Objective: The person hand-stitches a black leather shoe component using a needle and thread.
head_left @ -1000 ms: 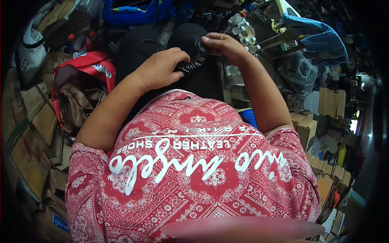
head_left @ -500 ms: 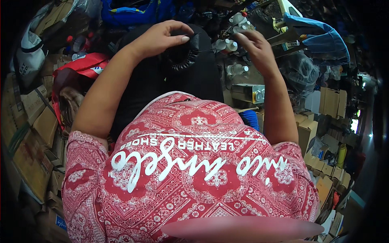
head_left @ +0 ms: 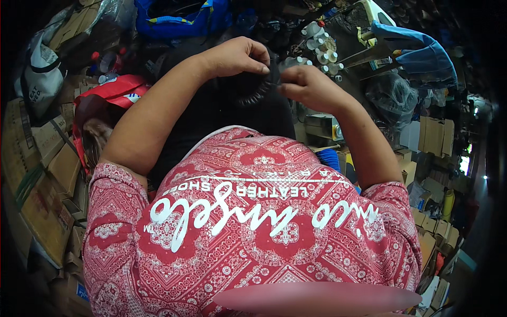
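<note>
A black piece (head_left: 248, 90) with a curved row of shiny ridges or pleats along its edge rests on my dark-clothed lap; its full shape blends into the black cloth. My left hand (head_left: 237, 55) is closed at the piece's upper right edge, thumb and forefinger pinching it. Just to the right, my right hand (head_left: 309, 87) has its fingers curled together close to the ridged edge. A thin dark line, like a thread or needle, runs between its fingertips and the piece; what exactly it grips is too small to make out.
Several clear bottles with white caps (head_left: 322, 53) stand beyond my right hand. A blue bag (head_left: 182, 18) lies at the far side, a red bag (head_left: 111, 92) at the left. Cardboard boxes (head_left: 435, 134) crowd both sides, and a light-blue cloth (head_left: 428, 58) hangs at the right.
My right hand has moved left and nearer to the black piece, its fingers now curled tighter. My left hand has shifted slightly right and nearer to me, its pinch closed.
</note>
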`<state>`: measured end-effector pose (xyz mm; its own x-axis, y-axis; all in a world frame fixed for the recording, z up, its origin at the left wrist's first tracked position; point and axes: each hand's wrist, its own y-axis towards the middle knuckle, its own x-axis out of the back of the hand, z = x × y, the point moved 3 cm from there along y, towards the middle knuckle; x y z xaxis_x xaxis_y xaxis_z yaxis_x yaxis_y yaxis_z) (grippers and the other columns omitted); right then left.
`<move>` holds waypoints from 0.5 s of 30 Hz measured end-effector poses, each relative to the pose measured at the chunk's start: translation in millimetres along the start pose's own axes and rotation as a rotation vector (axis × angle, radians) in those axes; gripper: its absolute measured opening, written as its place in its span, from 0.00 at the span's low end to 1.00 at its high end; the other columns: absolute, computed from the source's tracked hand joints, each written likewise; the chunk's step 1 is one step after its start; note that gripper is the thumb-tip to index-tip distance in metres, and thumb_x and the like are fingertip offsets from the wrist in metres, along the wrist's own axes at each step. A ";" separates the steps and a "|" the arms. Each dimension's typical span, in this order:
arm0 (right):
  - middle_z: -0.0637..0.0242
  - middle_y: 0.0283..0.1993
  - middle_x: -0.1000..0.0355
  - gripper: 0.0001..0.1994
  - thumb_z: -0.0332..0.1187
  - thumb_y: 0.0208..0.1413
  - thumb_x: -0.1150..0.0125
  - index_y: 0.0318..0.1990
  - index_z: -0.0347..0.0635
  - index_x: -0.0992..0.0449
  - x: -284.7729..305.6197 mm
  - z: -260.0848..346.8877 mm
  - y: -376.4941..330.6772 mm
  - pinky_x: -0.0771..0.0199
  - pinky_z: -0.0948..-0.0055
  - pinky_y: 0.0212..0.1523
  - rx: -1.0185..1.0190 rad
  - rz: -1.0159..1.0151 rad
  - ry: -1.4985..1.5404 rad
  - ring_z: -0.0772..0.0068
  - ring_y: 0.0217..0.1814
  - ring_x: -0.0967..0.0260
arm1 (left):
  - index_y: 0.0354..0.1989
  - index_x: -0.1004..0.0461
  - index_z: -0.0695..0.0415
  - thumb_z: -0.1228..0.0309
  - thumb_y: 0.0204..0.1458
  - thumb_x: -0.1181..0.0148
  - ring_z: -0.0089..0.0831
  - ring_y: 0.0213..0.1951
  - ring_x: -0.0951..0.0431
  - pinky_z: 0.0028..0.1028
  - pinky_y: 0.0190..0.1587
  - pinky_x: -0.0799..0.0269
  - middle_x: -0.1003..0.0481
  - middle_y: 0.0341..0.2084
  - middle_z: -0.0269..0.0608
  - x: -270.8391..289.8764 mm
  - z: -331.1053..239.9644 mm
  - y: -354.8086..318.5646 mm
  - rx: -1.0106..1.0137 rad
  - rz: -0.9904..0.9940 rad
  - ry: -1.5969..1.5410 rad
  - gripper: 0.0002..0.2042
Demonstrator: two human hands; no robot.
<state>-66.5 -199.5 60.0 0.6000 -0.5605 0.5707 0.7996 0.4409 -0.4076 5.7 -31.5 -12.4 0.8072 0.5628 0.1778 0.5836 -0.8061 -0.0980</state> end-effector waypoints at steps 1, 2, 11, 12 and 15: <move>0.69 0.22 0.34 0.10 0.34 0.52 0.44 0.31 0.33 0.27 4.5 1.1 -6.3 0.37 0.75 0.28 0.023 -0.054 0.099 0.82 0.25 0.39 | 0.33 0.25 0.61 0.70 0.48 0.36 0.17 0.33 0.29 0.20 0.41 0.33 0.26 0.28 0.29 1.8 0.6 -1.6 0.000 -0.054 0.038 0.08; 0.72 0.23 0.33 0.11 0.35 0.53 0.43 0.30 0.33 0.27 15.4 0.1 -17.9 0.37 0.77 0.27 0.026 -0.126 0.189 0.83 0.26 0.40 | 0.33 0.25 0.61 0.70 0.48 0.36 0.17 0.33 0.29 0.20 0.41 0.33 0.26 0.28 0.29 2.5 3.5 -1.6 -0.001 -0.053 0.031 0.08; 0.65 0.31 0.27 0.08 0.27 0.51 0.38 0.40 0.42 0.21 0.3 10.7 -12.3 0.29 0.77 0.35 0.096 -0.320 -0.050 0.76 0.32 0.28 | 0.44 0.24 0.62 0.69 0.48 0.38 0.18 0.37 0.26 0.20 0.44 0.32 0.23 0.34 0.33 13.4 6.6 -9.7 0.114 0.085 -0.177 0.15; 0.62 0.32 0.26 0.08 0.27 0.49 0.39 0.38 0.44 0.20 -1.5 15.1 -7.4 0.28 0.76 0.36 0.098 -0.329 -0.060 0.73 0.33 0.26 | 0.44 0.24 0.62 0.69 0.48 0.38 0.18 0.37 0.26 0.20 0.44 0.32 0.23 0.34 0.33 14.4 7.7 -10.3 0.114 0.081 -0.181 0.15; 0.60 0.34 0.25 0.08 0.28 0.49 0.40 0.38 0.42 0.20 -7.3 9.2 4.7 0.27 0.75 0.35 0.103 -0.335 -0.056 0.69 0.34 0.25 | 0.45 0.24 0.61 0.71 0.48 0.40 0.20 0.38 0.26 0.19 0.43 0.32 0.23 0.34 0.34 14.9 3.4 -8.9 0.129 0.111 -0.155 0.15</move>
<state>-67.3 -186.9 60.5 0.2999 -0.6478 0.7003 0.9437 0.3090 -0.1183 12.8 -15.3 -12.1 0.8650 0.5017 0.0077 0.4892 -0.8399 -0.2352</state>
